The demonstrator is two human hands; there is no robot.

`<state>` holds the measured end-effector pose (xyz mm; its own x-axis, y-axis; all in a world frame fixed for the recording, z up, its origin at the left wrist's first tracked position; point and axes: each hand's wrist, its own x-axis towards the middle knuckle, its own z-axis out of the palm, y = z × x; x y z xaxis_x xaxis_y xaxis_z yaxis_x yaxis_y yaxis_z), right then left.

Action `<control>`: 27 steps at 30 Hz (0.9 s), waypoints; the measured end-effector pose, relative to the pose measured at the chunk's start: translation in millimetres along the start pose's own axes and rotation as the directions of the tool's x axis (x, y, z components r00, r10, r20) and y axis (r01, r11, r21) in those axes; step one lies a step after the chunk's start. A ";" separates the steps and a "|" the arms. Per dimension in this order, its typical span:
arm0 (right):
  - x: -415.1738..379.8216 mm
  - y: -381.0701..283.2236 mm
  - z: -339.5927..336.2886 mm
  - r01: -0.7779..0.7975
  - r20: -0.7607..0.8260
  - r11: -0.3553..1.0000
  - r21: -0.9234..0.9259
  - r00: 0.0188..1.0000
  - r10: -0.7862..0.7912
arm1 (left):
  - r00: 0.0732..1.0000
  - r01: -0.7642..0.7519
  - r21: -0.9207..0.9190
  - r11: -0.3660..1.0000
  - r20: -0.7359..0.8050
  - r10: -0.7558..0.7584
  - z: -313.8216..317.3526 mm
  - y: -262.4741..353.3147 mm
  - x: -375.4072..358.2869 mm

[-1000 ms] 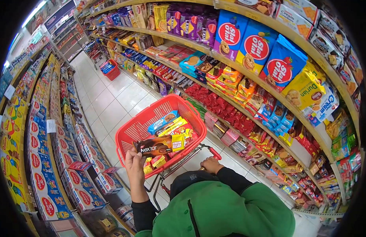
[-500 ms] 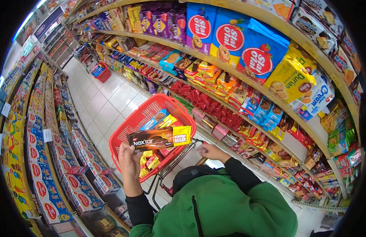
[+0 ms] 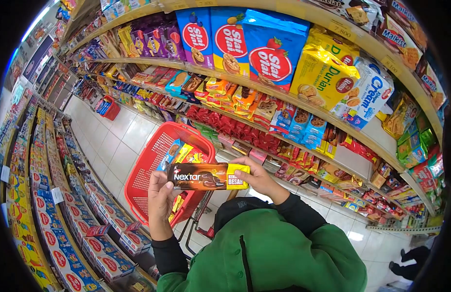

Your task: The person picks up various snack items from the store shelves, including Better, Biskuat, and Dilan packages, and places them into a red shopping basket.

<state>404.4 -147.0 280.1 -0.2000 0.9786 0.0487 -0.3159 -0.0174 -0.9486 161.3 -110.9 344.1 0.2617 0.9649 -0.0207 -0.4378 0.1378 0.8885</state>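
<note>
A brown and yellow Nextar biscuit pack (image 3: 198,176) is held level in front of my chest, its label facing up at me. My left hand (image 3: 160,194) pinches the brown end. At the yellow end, my right hand (image 3: 259,179) grips with the thumb on top. Just beyond and partly under the pack stands a red shopping basket (image 3: 138,187) on a cart, with several snack packs (image 3: 190,154) in it. The pack hides part of the basket's contents.
Biscuit shelves (image 3: 264,87) curve along the right, with large Slai O'lai packs (image 3: 270,63). Shelves of boxed goods (image 3: 96,243) line the left. Another red basket (image 3: 108,108) stands farther down the tiled aisle (image 3: 116,138). A person's dark-clothed legs (image 3: 413,260) show at lower right.
My right hand has come in from the cart handle area and taken hold of the pack's yellow end. The pack is now lower and nearer me. My view has turned slightly right.
</note>
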 end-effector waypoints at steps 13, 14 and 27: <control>-63.7 2.9 -69.9 -0.038 -0.358 0.991 -0.126 0.934 -0.010 | 0.994 -0.045 0.553 0.832 0.109 -0.018 19.2 -22.0 21.0; -72.6 2.9 -78.5 -0.043 -0.399 0.990 -0.134 0.917 -0.014 | 0.996 -0.050 0.567 0.822 0.093 -0.004 14.2 -23.5 23.2; -214.7 -7.4 -163.3 0.054 -0.950 0.998 0.010 0.311 -0.007 | 0.983 -0.070 0.604 0.794 -0.094 0.158 -19.8 -16.9 26.2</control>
<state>601.1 -323.4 225.6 0.8215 0.4995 -0.2750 -0.3356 0.0336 -0.9414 158.5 -83.5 319.4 0.1076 0.9912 0.0771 0.1541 -0.0932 0.9836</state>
